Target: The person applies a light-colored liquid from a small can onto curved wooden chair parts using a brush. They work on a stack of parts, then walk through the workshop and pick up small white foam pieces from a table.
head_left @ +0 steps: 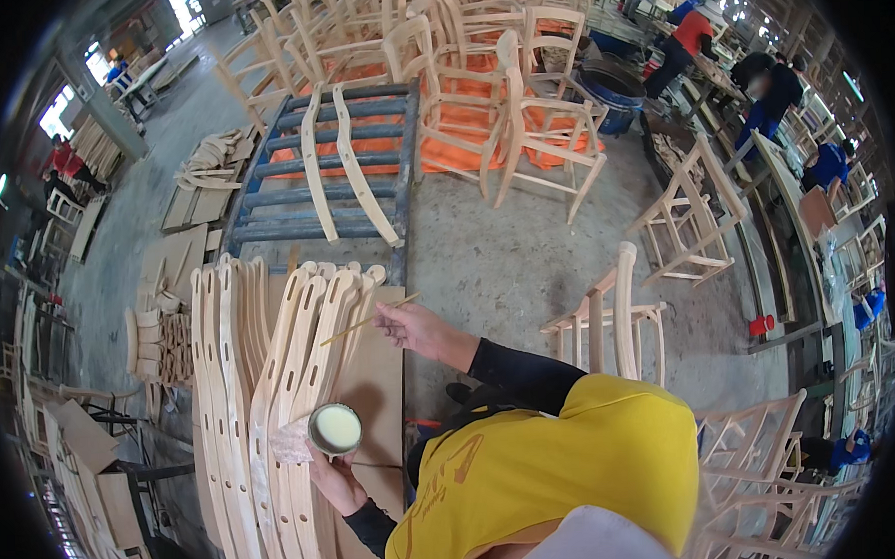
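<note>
My left hand (338, 482) is wrapped round a small cup (335, 429) of pale cream liquid. A whitish, wrinkled piece of sheet or cloth (292, 442) lies beside the cup, over the wood. Higher up, my right hand (412, 330) pinches a thin wooden stick (356, 329), which slants over the upper part of the wooden pieces. Whether its tip touches the wood I cannot tell. Several long curved chair legs (237, 395) with slots and round holes lie side by side below both hands, on a brown board (377, 385).
A blue slatted rack (363, 132) beyond the board carries two curved wooden pieces (357, 169). Unfinished chairs (551, 128) stand at the back and right, some over orange sheeting (457, 121). Stacked wood parts (162, 346) lie left. Other people (690, 39) work farther off.
</note>
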Demonstrator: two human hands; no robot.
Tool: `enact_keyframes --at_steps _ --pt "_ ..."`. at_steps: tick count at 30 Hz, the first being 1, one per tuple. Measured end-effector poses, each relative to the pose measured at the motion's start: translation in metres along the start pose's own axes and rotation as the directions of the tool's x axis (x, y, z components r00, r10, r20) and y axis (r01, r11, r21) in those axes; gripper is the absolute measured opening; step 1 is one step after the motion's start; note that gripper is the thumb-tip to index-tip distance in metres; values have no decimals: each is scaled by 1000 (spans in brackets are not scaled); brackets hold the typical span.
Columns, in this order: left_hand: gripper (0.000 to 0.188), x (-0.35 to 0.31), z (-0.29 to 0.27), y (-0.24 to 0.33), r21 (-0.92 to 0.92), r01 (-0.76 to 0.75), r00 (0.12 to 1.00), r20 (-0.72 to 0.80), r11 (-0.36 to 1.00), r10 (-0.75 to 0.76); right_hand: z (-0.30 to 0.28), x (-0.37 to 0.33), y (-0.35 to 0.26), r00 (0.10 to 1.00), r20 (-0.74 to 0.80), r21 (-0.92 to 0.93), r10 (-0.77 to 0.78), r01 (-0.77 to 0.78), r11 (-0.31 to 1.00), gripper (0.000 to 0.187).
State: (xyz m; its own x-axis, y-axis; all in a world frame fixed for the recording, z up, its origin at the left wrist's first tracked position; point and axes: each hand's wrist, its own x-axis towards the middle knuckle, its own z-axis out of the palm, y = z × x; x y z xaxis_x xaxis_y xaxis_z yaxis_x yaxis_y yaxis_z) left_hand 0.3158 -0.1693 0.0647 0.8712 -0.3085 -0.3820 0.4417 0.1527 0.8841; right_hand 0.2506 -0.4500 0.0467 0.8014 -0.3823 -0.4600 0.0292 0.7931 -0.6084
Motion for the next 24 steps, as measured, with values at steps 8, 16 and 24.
enact_keyframes --at_steps 8,16,24 --pt "42 -7 -1 1 -51 -3 999 -48 999 1 -13 11 16 995 92 -86 -39 47 995 27" --pt "39 -6 -9 5 -57 15 995 -94 998 -20 -8 13 17 996 54 21 76 -77 997 19" --pt "40 -20 -23 -6 -86 16 985 -167 996 -31 6 26 28 981 96 19 169 -172 985 16"
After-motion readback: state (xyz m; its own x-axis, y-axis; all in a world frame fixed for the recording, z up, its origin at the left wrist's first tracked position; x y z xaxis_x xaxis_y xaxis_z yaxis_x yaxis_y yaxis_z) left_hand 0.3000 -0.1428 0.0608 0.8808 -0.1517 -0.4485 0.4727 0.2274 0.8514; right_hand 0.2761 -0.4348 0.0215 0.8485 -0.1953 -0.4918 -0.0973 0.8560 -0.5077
